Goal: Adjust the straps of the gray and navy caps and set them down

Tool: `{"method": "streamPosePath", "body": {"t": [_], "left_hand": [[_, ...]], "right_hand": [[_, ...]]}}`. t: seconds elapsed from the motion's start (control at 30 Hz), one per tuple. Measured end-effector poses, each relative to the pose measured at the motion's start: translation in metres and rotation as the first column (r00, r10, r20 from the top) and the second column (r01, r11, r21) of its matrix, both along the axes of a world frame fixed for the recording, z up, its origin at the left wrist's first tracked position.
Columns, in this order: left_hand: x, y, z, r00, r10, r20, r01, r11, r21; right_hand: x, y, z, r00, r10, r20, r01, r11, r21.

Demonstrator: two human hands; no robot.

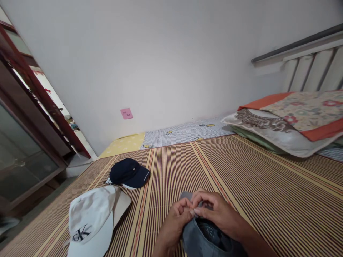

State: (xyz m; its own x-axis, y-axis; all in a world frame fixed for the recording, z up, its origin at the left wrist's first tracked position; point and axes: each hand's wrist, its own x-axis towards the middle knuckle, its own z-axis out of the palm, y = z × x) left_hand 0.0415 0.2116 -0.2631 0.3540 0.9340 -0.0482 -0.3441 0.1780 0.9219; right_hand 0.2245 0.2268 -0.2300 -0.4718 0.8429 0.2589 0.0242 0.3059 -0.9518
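A dark grey baseball cap (193, 240) lies at the bottom middle with its hollow inside facing up toward me. My left hand (175, 221) pinches the cap's edge between thumb and fingers. Beside it, my right hand (215, 210) is closed in a pinch at the same spot, so the fingertips of both hands meet. The small part between the fingertips is mostly hidden. To the left sits a white cap (89, 212) with dark "CK" letters, and a beige brim (122, 206) shows at its right side. Behind it rests a navy cap (124, 172).
A striped woven mat (166, 171) covers the bed. At the back right lie stacked pillows (270, 125) near a white radiator (316, 69) with a grey pipe above. A pink note (126, 113) sticks to the wall. A red-framed door (50, 107) stands at the left.
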Motion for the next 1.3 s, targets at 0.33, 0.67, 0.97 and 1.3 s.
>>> {"method": "streamPosePath", "body": {"t": [0.33, 0.67, 0.97, 1.3], "left_hand": [[0.004, -0.001, 0.002, 0.998, 0.051, 0.044, -0.047, 0.996, -0.074], [0.007, 0.001, 0.0, 0.987, 0.075, 0.144, -0.064, 0.995, -0.081], [0.008, -0.003, 0.005, 0.995, 0.007, 0.095, -0.002, 0.999, -0.051], [0.006, -0.003, -0.001, 0.997, -0.068, 0.04, 0.071, 0.995, -0.073]], "right_hand": [[0.004, 0.001, 0.0, 0.996, -0.082, 0.029, 0.083, 0.994, -0.073], [0.004, -0.005, 0.01, 0.987, -0.085, 0.138, 0.092, 0.995, -0.043], [-0.001, -0.005, 0.006, 0.991, -0.088, 0.1, 0.091, 0.996, -0.022], [0.006, 0.003, -0.005, 0.952, 0.127, -0.277, -0.143, 0.989, -0.038]]}}
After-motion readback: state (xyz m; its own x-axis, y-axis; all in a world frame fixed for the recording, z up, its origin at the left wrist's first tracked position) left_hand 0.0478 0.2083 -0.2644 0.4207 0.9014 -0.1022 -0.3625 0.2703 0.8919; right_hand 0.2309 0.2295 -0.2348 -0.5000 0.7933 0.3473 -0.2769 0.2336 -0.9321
